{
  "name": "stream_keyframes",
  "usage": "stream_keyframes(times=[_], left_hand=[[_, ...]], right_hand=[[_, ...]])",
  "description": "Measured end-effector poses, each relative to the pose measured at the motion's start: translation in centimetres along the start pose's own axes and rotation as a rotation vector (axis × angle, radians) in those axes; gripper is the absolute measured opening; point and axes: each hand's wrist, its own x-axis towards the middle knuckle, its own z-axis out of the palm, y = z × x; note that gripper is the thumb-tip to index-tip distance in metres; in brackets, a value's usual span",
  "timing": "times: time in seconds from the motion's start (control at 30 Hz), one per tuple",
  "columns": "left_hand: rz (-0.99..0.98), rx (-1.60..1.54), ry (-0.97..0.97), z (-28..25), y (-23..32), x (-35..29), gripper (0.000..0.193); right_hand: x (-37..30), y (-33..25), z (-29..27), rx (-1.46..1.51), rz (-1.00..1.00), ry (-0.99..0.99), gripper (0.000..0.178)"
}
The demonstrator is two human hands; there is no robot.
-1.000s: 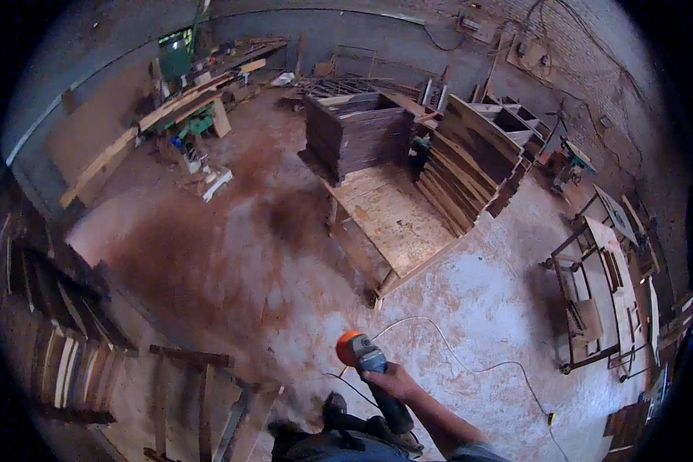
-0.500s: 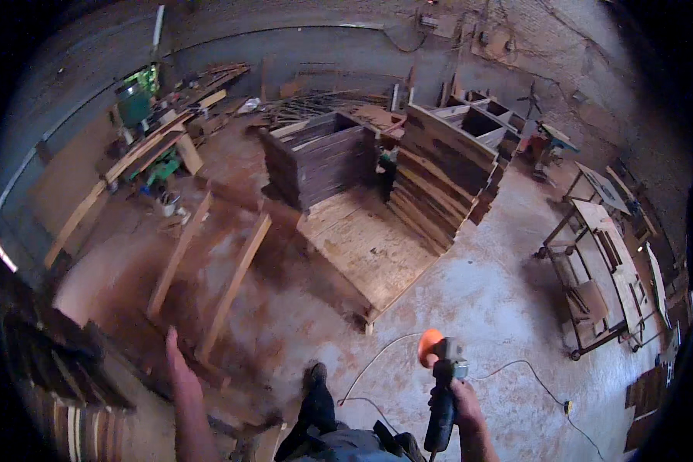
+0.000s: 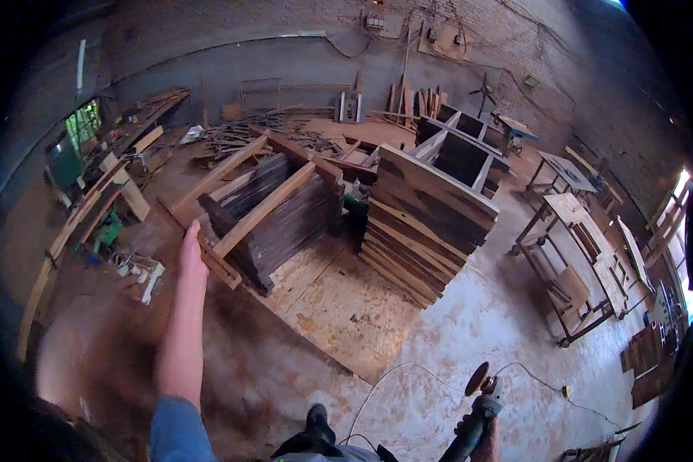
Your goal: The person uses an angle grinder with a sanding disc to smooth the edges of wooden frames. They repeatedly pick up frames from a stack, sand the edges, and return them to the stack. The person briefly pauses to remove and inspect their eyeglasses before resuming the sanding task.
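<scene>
My left hand (image 3: 193,252) reaches forward, gripping the near crosspiece of a wooden frame (image 3: 266,208). This frame has two long light rails and darker end pieces. Tilted, it lies across or just above a stack of dark boards (image 3: 289,223); whether it touches them I cannot tell. Low on the right, my right hand (image 3: 485,443) is wrapped round the body of an angle grinder (image 3: 470,431). The grinder's round disc (image 3: 479,378) points up and away from me, and its far face is hidden.
A light plywood panel (image 3: 339,308) bears both stacks, including the brown boards (image 3: 427,223) on the right. A cord (image 3: 393,369) crosses the floor near my foot (image 3: 317,418). Wheeled tables (image 3: 570,223) stand right; a long workbench (image 3: 69,239) runs along the left.
The wooden frame has gone up and forward from the floor at the left to the dark stack, with my left hand at its near end. The grinder has dropped lower and swung slightly right.
</scene>
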Motion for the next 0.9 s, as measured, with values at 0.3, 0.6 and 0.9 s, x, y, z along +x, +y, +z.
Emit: stream_keyframes(times=[0.3, 0.6, 0.9], left_hand=[[-0.111, -0.014, -0.055, 4.9, -4.4, 14.0, 0.033], [-0.132, 0.123, -0.03, 6.1, -3.4, 14.4, 0.03], [-0.122, 0.963, -0.156, 5.5, -0.8, 12.3, 0.052]], right_hand=[[2.6, 3.0, 2.8, -0.079, 0.238, -0.066, 0.041], [1.6, 1.9, 5.4, 0.313, 0.123, -0.16, 0.053], [4.1, 0.6, 8.7, -0.06, 0.222, -0.264, 0.056]])
